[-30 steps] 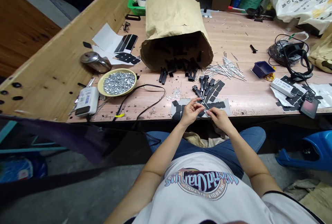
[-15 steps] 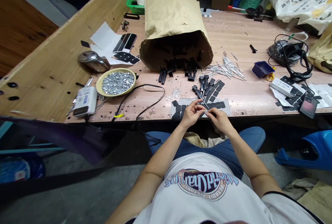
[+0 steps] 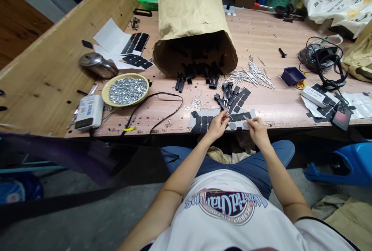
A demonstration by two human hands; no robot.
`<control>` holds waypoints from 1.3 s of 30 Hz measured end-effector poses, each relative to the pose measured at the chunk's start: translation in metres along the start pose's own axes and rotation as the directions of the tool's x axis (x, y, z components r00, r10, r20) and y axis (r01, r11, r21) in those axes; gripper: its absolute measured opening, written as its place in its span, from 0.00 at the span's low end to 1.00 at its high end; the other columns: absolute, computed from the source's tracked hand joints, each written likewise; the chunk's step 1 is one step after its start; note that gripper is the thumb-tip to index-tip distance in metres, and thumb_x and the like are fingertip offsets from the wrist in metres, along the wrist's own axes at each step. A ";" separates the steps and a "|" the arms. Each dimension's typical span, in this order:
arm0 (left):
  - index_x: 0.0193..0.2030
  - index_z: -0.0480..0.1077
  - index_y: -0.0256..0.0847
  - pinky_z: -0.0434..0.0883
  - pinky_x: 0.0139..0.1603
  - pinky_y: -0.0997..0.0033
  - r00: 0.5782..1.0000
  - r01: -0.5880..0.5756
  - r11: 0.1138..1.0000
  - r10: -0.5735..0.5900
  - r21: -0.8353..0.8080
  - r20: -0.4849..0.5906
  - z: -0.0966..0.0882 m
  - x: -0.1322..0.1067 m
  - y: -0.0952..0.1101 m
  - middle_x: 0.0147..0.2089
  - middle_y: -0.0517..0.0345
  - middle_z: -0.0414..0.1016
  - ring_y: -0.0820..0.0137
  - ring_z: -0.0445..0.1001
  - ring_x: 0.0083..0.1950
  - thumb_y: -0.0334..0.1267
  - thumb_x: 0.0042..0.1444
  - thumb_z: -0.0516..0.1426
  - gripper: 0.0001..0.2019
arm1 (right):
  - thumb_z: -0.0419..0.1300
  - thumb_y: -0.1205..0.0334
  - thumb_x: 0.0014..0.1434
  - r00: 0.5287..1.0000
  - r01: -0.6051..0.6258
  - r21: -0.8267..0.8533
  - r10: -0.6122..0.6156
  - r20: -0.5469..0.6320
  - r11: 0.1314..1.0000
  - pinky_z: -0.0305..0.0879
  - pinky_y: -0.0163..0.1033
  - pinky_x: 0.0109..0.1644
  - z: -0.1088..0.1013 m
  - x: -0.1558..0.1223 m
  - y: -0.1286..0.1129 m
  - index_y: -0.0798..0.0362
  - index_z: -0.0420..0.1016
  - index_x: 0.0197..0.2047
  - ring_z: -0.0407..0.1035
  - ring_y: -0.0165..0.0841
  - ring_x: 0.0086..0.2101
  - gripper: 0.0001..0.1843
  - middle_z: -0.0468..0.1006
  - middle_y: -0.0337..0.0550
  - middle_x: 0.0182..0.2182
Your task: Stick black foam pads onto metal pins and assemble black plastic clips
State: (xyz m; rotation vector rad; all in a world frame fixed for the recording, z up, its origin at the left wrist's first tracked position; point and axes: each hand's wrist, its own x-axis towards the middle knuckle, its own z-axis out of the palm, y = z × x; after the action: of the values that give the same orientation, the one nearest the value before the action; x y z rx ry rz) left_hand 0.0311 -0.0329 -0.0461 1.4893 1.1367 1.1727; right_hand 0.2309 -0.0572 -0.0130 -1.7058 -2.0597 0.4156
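Note:
My left hand (image 3: 218,126) is closed in a pinch at the bench's front edge; what its fingertips hold is too small to make out. Just beyond them lies a black plastic piece (image 3: 220,101) with a thin metal rod running from it past my fingers. To the right, my right hand (image 3: 258,131) pinches a small thing, unclear in kind, above a backing sheet (image 3: 252,113) of dark rounded stickers. More black pieces with rods (image 3: 229,89) rest behind the sheet. Loose metal rods (image 3: 251,76) lie in a heap farther back.
A big brown paper bag (image 3: 193,14) lies with its mouth facing me, black parts spilling out. On the left stand a yellow bowl (image 3: 105,95) of small metal bits, a metal jug (image 3: 97,64) and a white box (image 3: 90,112). A blue tray (image 3: 292,76) and headset-like straps (image 3: 334,68) are at right.
My hands, close together before over a small silvery thing, have parted. The right hand has moved right and slightly outward; the left has shifted a little. The view has shifted slightly.

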 end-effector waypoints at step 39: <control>0.27 0.73 0.38 0.69 0.38 0.69 0.972 0.156 0.987 -0.145 0.043 -0.184 -0.023 0.009 0.018 0.28 0.55 0.75 0.69 0.72 0.32 0.39 0.50 0.59 0.07 | 0.50 0.60 0.64 0.994 0.111 0.137 -0.113 0.011 0.984 0.68 0.38 0.41 0.032 0.008 -0.041 0.50 0.77 0.48 0.67 0.32 0.35 0.16 0.64 0.43 0.34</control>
State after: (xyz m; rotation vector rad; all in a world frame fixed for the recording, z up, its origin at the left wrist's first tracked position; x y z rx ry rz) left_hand 0.0122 -0.0247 -0.0238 1.3333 1.3914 1.1964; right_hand 0.1786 -0.0558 -0.0189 -1.5046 -2.0776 0.5250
